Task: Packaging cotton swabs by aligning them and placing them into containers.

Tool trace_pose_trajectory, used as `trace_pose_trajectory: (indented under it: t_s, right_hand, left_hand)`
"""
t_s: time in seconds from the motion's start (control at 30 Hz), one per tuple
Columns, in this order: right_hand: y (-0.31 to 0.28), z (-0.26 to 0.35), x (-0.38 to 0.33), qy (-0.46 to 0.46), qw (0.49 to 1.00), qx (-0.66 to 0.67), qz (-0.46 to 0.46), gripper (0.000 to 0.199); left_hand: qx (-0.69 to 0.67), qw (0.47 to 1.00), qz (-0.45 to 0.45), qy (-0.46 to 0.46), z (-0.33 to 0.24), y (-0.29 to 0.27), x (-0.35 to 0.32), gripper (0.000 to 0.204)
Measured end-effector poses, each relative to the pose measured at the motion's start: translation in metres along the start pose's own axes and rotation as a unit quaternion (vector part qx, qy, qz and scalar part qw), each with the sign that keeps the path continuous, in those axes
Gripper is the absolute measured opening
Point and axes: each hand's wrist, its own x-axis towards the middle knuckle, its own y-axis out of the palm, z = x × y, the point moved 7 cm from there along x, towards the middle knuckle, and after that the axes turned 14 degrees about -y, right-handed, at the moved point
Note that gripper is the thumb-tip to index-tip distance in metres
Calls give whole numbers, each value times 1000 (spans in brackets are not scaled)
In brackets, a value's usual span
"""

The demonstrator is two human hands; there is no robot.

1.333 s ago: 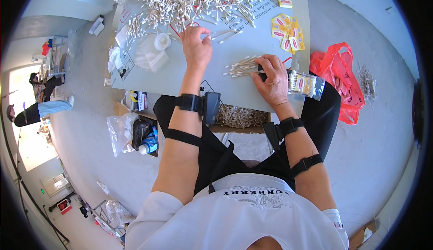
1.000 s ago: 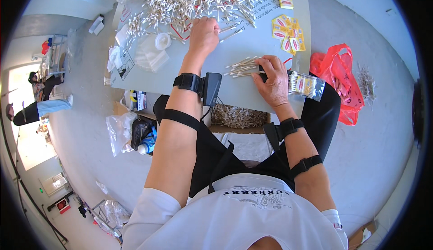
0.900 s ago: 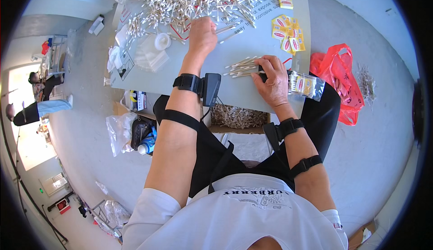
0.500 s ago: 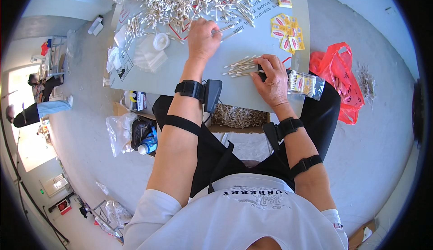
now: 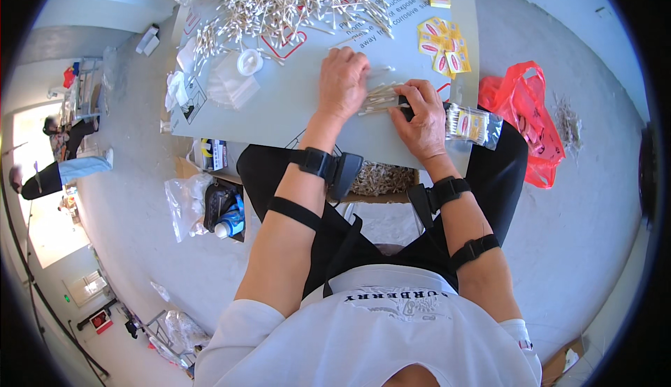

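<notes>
My left hand is closed, its fingers curled over the table. A blurred cotton swab sticks out from its fingertips to the right. My right hand grips a small black piece between thumb and fingers. A loose bundle of cotton swabs lies just left of that piece, tips pointing left. Against the right hand's outer side rests a clear bag with cotton swabs and a yellow card inside. A large heap of cotton swabs covers the far part of the table.
Yellow cards lie at the table's right side. Clear bags and a white round lid lie on the left. A red plastic bag is off the right edge. A box of swabs stands beneath the table.
My left hand has come nearer and to the right, from beside the heap toward the bundle, with a swab in its fingers. My right hand has hardly moved.
</notes>
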Motion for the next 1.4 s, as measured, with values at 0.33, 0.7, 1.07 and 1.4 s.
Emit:
trace_pose_trajectory:
  t_s: [0.33,0.7,1.07,1.4]
  right_hand:
    - [-11,-16,-10,69,979,133,-141,13]
    - [-9,-31,-30,150,925,271,-221,30]
    - [4,-20,-27,157,908,267,-281,36]
    - [15,-39,-17,197,850,401,-280,47]
  left_hand:
    - [120,989,69,-49,-35,9,-71,61]
    - [192,967,165,36,-34,22,-68,82]
    - [-349,918,-34,-187,3,1,-69,62]
    - [-595,768,-22,-234,7,20,-66,63]
